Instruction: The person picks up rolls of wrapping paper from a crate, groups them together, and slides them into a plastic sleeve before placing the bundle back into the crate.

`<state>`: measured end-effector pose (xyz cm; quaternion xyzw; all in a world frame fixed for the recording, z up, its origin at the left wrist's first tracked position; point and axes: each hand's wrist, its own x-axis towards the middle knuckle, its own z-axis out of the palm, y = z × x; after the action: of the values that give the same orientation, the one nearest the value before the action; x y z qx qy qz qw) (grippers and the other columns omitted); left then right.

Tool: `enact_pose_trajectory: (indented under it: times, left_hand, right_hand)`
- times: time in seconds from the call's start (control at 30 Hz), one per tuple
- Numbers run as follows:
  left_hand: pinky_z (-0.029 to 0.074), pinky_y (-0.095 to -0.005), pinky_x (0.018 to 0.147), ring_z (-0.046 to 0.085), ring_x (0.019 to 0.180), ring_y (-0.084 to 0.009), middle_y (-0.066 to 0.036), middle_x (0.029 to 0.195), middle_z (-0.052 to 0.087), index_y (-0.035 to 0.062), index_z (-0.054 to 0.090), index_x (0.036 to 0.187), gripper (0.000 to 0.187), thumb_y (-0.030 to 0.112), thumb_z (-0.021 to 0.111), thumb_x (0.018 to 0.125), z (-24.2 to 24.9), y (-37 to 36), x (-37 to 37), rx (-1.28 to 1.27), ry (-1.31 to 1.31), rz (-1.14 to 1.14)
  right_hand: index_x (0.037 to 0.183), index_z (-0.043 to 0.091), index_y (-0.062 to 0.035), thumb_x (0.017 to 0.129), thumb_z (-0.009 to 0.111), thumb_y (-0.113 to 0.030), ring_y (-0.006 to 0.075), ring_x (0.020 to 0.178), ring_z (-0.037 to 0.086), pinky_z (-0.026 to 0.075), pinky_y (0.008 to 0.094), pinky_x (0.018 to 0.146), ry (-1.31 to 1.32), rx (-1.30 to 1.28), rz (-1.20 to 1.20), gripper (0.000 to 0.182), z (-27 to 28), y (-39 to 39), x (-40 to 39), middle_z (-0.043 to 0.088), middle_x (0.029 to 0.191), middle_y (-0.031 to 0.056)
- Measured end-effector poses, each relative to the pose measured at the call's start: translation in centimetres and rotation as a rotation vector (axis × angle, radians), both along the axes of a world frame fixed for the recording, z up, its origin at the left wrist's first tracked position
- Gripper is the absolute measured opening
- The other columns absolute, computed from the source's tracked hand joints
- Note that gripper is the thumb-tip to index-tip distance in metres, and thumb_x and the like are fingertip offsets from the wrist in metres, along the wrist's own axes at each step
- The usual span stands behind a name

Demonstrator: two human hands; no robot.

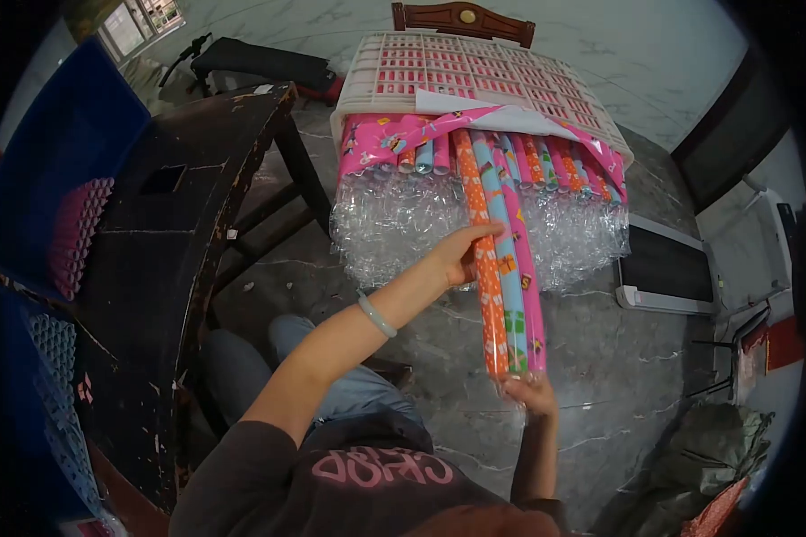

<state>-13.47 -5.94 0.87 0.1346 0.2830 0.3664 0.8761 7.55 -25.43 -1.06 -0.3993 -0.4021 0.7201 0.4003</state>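
My left hand is wrapped round the middle of a bundle of wrapping paper rolls, with its thumb across the top. Three rolls show in it: orange, light blue and pink, side by side. Clear plastic film covers at least their near end. At that end my right hand grips the film and the roll ends. The bundle's far end lies against more wrapping paper rolls stacked in a white plastic crate. Clear plastic sleeves hang from the crate's near side.
A worn black table stands at the left, with a blue bin and pink rolls on it. Behind the crate is a wooden chair back. A treadmill lies at the right, with a dark green bag nearer me.
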Motion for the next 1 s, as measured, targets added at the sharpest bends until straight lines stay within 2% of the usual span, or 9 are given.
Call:
enact_pose_trajectory:
  times: [0.13, 0.23, 0.37, 0.5, 0.6, 0.77, 0.87, 0.93, 1.0]
  left_hand:
    - [0.056, -0.0359, 0.078, 0.067, 0.086, -0.0203, -0.005, 0.095, 0.068, 0.0068, 0.063, 0.104, 0.023, 0.020, 0.069, 0.086, -0.8, -0.8, -0.7, 0.056, 0.047, 0.056]
    - [0.050, -0.0286, 0.082, 0.064, 0.093, -0.0162, -0.004, 0.100, 0.067, 0.0071, 0.060, 0.115, 0.028, 0.019, 0.065, 0.090, -2.5, -1.8, -1.8, 0.146, 0.112, 0.076]
    - [0.045, -0.0335, 0.097, 0.059, 0.108, -0.0180, -0.007, 0.115, 0.063, 0.0069, 0.057, 0.118, 0.032, 0.020, 0.064, 0.090, -3.3, -3.6, -4.1, 0.202, 0.134, 0.319]
    - [0.045, -0.0364, 0.100, 0.059, 0.113, -0.0213, -0.009, 0.119, 0.062, 0.0059, 0.055, 0.121, 0.033, 0.020, 0.061, 0.092, -3.8, -6.6, -7.8, 0.201, 0.138, 0.251]
    - [0.043, -0.0418, 0.104, 0.055, 0.120, -0.0275, -0.016, 0.125, 0.057, 0.0006, 0.054, 0.122, 0.031, 0.016, 0.055, 0.095, -4.7, -9.3, -10.1, 0.178, 0.193, 0.229]
    - [0.045, -0.0427, 0.103, 0.056, 0.117, -0.0313, -0.018, 0.124, 0.057, -0.0008, 0.055, 0.121, 0.029, 0.016, 0.052, 0.097, -8.1, -13.0, -13.1, 0.104, 0.167, 0.327]
    - [0.046, -0.0400, 0.100, 0.059, 0.113, -0.0290, -0.016, 0.121, 0.060, 0.0015, 0.056, 0.119, 0.027, 0.015, 0.054, 0.096, -9.6, -15.0, -14.4, 0.085, 0.119, 0.361]
    - [0.046, -0.0413, 0.101, 0.058, 0.113, -0.0307, -0.017, 0.120, 0.061, 0.0009, 0.057, 0.118, 0.027, 0.015, 0.053, 0.096, -11.1, -16.6, -15.3, 0.060, 0.123, 0.385]
    - [0.045, -0.0427, 0.102, 0.058, 0.113, -0.0324, -0.018, 0.119, 0.061, 0.0004, 0.058, 0.118, 0.026, 0.015, 0.052, 0.096, -12.0, -18.5, -16.0, 0.038, 0.124, 0.410]
  right_hand:
    - [0.119, 0.064, 0.0007, 0.086, 0.068, -0.017, 0.0054, 0.063, 0.051, 0.037, 0.0235, 0.051, -0.055, -0.049, 0.133, 0.037, -3.8, 10.5, -1.3, 0.066, 0.083, 0.0017]
    - [0.118, 0.063, -0.0018, 0.089, 0.067, -0.023, 0.0051, 0.059, 0.049, 0.035, 0.0231, 0.049, 0.162, -0.057, 0.142, 0.036, -3.0, 17.6, -4.7, 0.064, 0.084, -0.0011]
    - [0.119, 0.060, -0.0025, 0.091, 0.065, -0.026, 0.0040, 0.050, 0.040, 0.028, 0.0222, 0.044, 0.267, -0.078, 0.201, 0.037, -1.0, 23.9, -8.3, 0.055, 0.068, -0.0057]
    - [0.123, 0.057, 0.0007, 0.093, 0.063, -0.028, 0.0027, 0.038, 0.023, 0.017, 0.0214, 0.040, 0.172, -0.146, 0.121, 0.042, -0.4, 29.0, -9.7, 0.028, 0.046, -0.0097]
    - [0.124, 0.055, 0.0023, 0.094, 0.062, -0.025, 0.0027, 0.037, 0.021, 0.017, 0.0211, 0.041, 0.372, -0.209, 0.162, 0.042, -1.5, 31.8, -9.5, 0.027, 0.045, -0.0097]
    - [0.129, 0.051, -0.0005, 0.091, 0.066, -0.030, 0.0034, 0.040, 0.026, 0.020, 0.0199, 0.040, 0.376, -0.236, 0.181, 0.050, -3.8, 33.9, -9.2, 0.030, 0.050, -0.0090]
    - [0.128, 0.052, -0.0045, 0.089, 0.068, -0.036, 0.0040, 0.044, 0.035, 0.026, 0.0194, 0.043, 0.358, -0.269, 0.113, 0.053, -1.0, 30.4, -9.8, 0.040, 0.053, -0.0073]
    - [0.129, 0.051, -0.0067, 0.087, 0.069, -0.041, 0.0069, 0.048, 0.044, 0.034, 0.0207, 0.046, 0.162, -0.327, -0.168, 0.057, 0.1, 26.7, -10.1, 0.053, 0.060, -0.0028]
    - [0.120, 0.059, -0.0061, 0.087, 0.070, -0.035, 0.0091, 0.052, 0.052, 0.042, 0.0227, 0.050, 0.102, -0.085, 0.019, 0.045, -4.0, 24.6, -8.0, 0.064, 0.069, 0.0032]
